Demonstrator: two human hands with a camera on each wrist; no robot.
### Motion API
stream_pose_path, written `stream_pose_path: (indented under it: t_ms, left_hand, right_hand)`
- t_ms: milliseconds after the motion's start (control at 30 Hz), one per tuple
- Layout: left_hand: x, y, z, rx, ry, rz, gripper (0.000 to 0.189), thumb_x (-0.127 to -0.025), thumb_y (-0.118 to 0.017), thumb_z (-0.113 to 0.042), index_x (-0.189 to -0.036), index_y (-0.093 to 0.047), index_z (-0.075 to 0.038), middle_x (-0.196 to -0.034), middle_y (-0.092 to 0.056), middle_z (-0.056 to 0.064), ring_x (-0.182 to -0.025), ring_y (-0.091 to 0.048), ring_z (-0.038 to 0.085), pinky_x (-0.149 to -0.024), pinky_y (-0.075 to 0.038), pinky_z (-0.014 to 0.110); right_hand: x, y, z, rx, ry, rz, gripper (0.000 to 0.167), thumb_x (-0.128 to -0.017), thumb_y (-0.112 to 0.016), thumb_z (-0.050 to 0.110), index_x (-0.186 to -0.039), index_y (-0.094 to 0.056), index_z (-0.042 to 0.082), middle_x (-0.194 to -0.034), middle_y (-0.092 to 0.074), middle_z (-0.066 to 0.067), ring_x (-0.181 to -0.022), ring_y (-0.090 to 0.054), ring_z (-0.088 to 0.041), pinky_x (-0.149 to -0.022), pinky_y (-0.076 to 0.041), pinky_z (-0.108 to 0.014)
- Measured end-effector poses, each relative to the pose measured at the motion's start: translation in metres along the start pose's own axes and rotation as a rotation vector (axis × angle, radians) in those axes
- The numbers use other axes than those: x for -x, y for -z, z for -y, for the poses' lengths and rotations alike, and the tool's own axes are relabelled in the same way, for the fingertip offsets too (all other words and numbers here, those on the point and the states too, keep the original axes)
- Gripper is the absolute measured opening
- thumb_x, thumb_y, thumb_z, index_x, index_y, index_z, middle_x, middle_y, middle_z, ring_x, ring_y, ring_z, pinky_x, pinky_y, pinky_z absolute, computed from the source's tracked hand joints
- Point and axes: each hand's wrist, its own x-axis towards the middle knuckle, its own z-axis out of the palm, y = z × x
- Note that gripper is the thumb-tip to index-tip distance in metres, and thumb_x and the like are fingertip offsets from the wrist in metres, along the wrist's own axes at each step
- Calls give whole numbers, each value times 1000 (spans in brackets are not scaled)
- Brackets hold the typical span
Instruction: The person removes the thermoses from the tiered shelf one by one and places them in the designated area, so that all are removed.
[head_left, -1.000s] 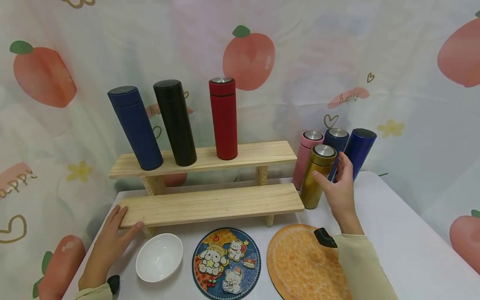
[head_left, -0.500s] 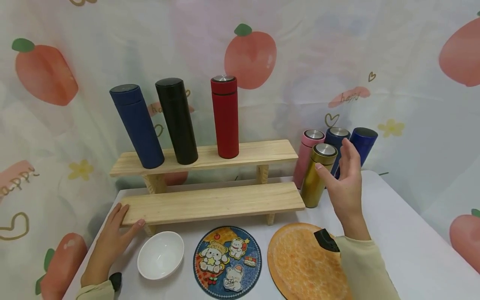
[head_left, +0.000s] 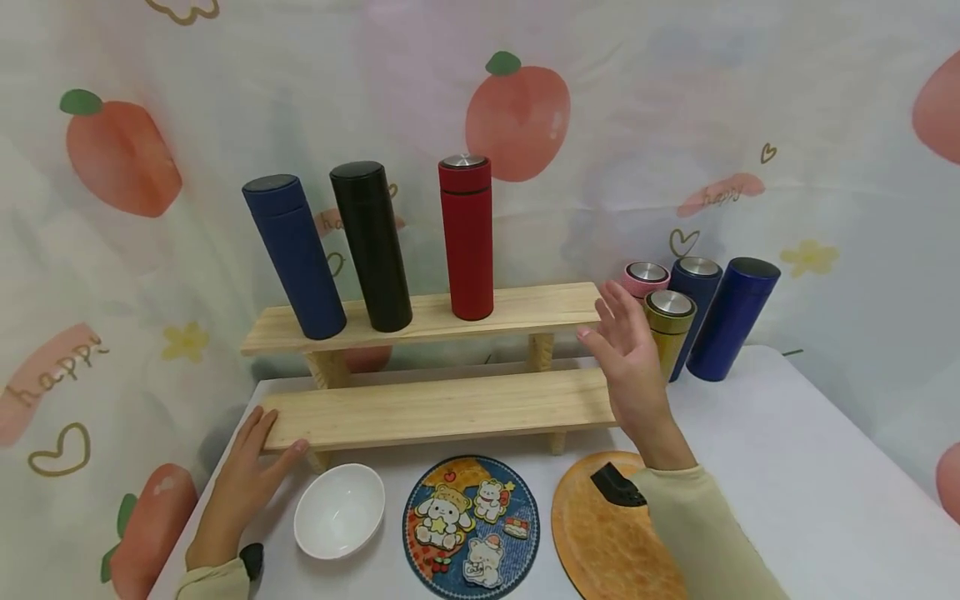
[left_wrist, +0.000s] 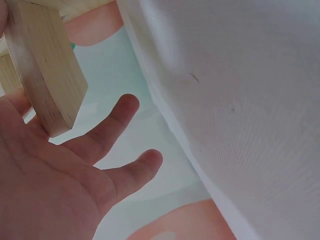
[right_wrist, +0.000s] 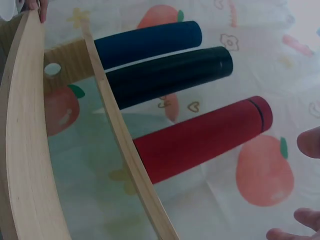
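My left hand [head_left: 243, 483] holds the left end of the lower board [head_left: 442, 408] of a two-tier wooden display shelf; in the left wrist view the board [left_wrist: 47, 70] lies between the thumb and fingers, two other fingers stretched out. My right hand [head_left: 633, 375], fingers spread and nothing in it, is raised by the shelf's right end, overlapping the pink thermos [head_left: 647, 279] and gold thermos [head_left: 667, 321]. On the upper board [head_left: 536, 308] stand a blue thermos [head_left: 296, 258], a black thermos [head_left: 371, 246] and a red thermos [head_left: 468, 242], also seen in the right wrist view.
Two more blue thermoses, one silver-topped [head_left: 697, 287] and one dark-topped [head_left: 735, 317], stand behind the gold one. Along the front are a white bowl [head_left: 340, 512], a round cartoon mat [head_left: 471, 525] and a round orange-brown mat [head_left: 611, 533], partly under my right sleeve.
My right hand has drawn away from beside the gold thermos and swung left towards the shelf's right end. My left hand stays at the board; the head view has shifted slightly.
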Motion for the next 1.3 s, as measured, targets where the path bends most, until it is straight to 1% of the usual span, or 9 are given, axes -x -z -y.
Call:
stream_pose_path:
  t_ms: [133, 300, 467, 700, 833, 933, 1067, 1167, 1300]
  left_hand:
    - [-1, -1, 0, -7, 4, -6, 103, -102, -65, -61, -168, -19, 3, -176, -2, 28, -158, -8, 56, -119, -17, 77]
    - [-1, -2, 0, -6, 25, 2, 104, -102, -64, -63, -169, -18, 2, -176, -1, 28, -158, -8, 55, -120, -16, 76]
    - [0, -2, 1, -1, 25, 3, 102, -103, -65, -61, -168, -18, 2, -176, -1, 28, -158, -8, 56, -120, -16, 76]
    - [0, -2, 0, 2, 23, 0, 102, -102, -65, -61, -169, -18, 1, -176, -1, 28, -158, -8, 56, -120, -16, 77]
    - [-1, -2, -1, 0, 31, 2, 102, -102, -65, -62, -169, -18, 0, -176, 0, 27, -158, -8, 56, -120, -17, 77]
    - [-1, -2, -2, -4, 40, 8, 103, -102, -64, -63, -170, -16, -1, -176, 1, 26, -158, -7, 55, -120, -16, 77]
    - [-2, -2, -2, -5, 54, 18, 105, -102, -62, -66, -170, -15, -2, -177, 3, 26, -158, -7, 56, -119, -16, 77]
    - [-2, -2, -2, -7, 62, 18, 107, -101, -61, -68, -170, -14, -2, -177, 3, 26, -158, -7, 57, -119, -16, 78]
    - [-2, -3, -1, -4, 56, 7, 107, -100, -61, -69, -170, -15, -2, -177, 3, 26, -158, -7, 57, -118, -16, 79]
  right_hand:
    - [-15, -17, -11, 51, -39, 42, 73, -106, -60, 5, -169, -23, 5, -175, -24, -9, -162, -20, -27, -128, -24, -47]
    - [-36, -39, -21, 69, -73, 81, 75, -106, -62, 11, -170, -23, 9, -176, -23, -8, -162, -21, -28, -128, -23, -49]
    - [-54, -57, -21, 94, -114, 116, 78, -106, -66, 20, -171, -23, 14, -175, -24, -5, -162, -20, -27, -128, -25, -49]
    - [-78, -80, -13, 169, -149, 136, 82, -103, -69, 35, -171, -25, 21, -176, -22, -5, -161, -20, -35, -126, -28, -55]
    - [-91, -94, -9, 167, -164, 142, 87, -101, -70, 36, -172, -23, 20, -177, -21, -9, -161, -19, -39, -125, -28, -57]
    - [-100, -102, -9, 162, -175, 140, 88, -100, -71, 34, -172, -22, 18, -177, -21, -10, -160, -19, -38, -126, -27, -58]
    - [-110, -110, -10, 124, -168, 147, 85, -101, -72, 28, -170, -24, 17, -174, -28, -8, -157, -27, -34, -123, -33, -56]
    - [-117, -115, -11, 84, -164, 150, 83, -100, -73, 24, -169, -27, 18, -170, -33, -6, -151, -38, -31, -119, -40, -54]
    - [-124, -119, -13, 72, -179, 136, 80, -101, -73, 21, -168, -30, 17, -167, -37, -7, -145, -45, -29, -116, -43, -52]
